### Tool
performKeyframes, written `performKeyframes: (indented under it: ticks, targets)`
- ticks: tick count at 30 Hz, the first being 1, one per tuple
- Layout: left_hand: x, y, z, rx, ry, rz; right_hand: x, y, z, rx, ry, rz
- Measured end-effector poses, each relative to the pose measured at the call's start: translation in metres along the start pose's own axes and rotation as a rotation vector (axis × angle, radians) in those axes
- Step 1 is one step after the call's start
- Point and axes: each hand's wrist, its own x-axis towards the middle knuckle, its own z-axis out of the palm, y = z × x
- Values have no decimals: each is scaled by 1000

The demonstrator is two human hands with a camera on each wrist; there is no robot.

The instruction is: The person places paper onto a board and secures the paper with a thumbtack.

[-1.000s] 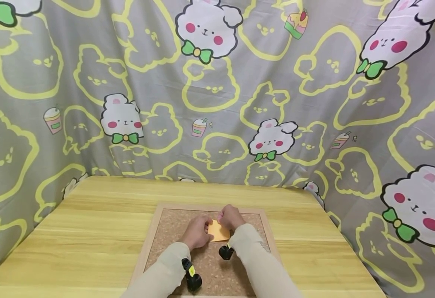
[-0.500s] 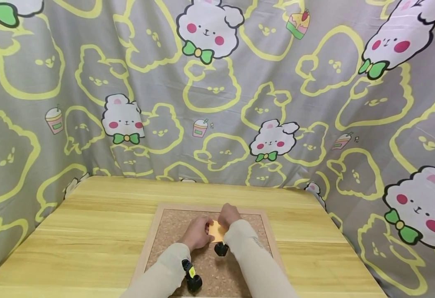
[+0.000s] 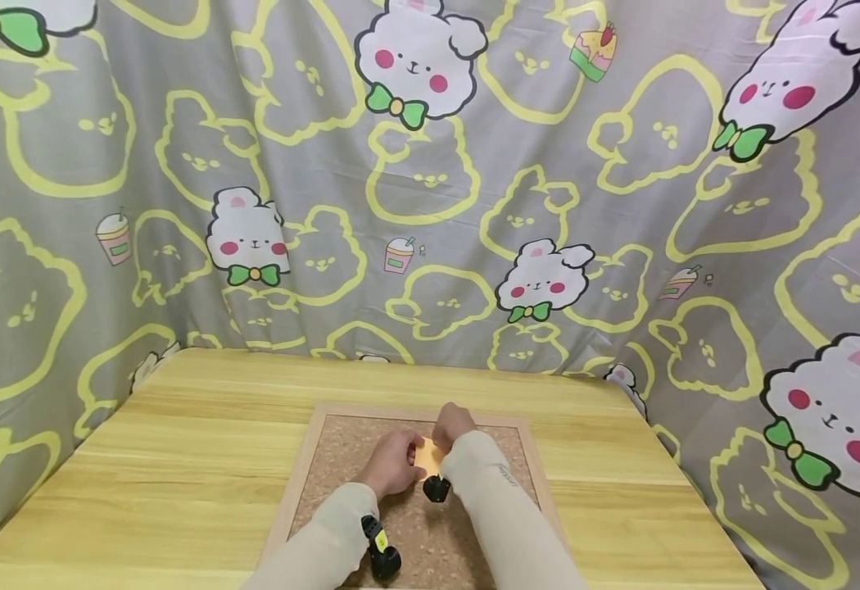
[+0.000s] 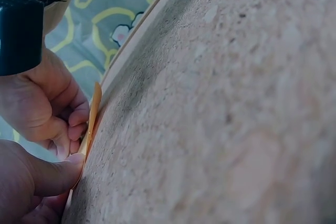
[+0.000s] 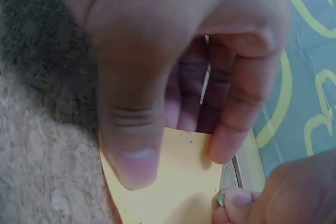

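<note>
In the head view, my left hand (image 3: pixel 389 465) holds an orange square of paper (image 3: pixel 427 459) over the cork board (image 3: pixel 415 533). The right wrist view shows the left thumb (image 5: pixel 134 166) lying on the paper (image 5: pixel 181 187), with a fingertip (image 5: pixel 224 145) at its far edge. At the paper's far right corner is my right hand (image 3: pixel 454 428). Its fingers pinch a small silvery thing (image 5: pixel 221 199), which looks like a thumbtack head. In the left wrist view, one paper edge (image 4: pixel 94 109) stands up from the board. The tack's point is hidden.
The board has a pale wooden frame (image 3: pixel 305 467) and lies on a wooden table (image 3: pixel 150 459). Patterned grey curtains (image 3: pixel 430 246) hang behind and on both sides. Small black cameras are worn at the left wrist (image 3: pixel 383 560) and right wrist (image 3: pixel 436 489).
My right wrist and its camera have shifted slightly left and farther away, covering more of the paper. The left hand stays nearly still. The head view has drifted slightly.
</note>
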Motion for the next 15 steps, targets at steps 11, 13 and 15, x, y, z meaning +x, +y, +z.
performKeyframes:
  ticks: [11,13,15]
  targets:
    - [1,1,0,-14,-6,-53,-7,-9,-3,-37,51,-36]
    - [1,1,0,-12,-6,-43,-6,-8,-2,-40,52,-34]
    - [1,2,1,-9,-6,-35,-5,-8,-1,-39,54,-30]
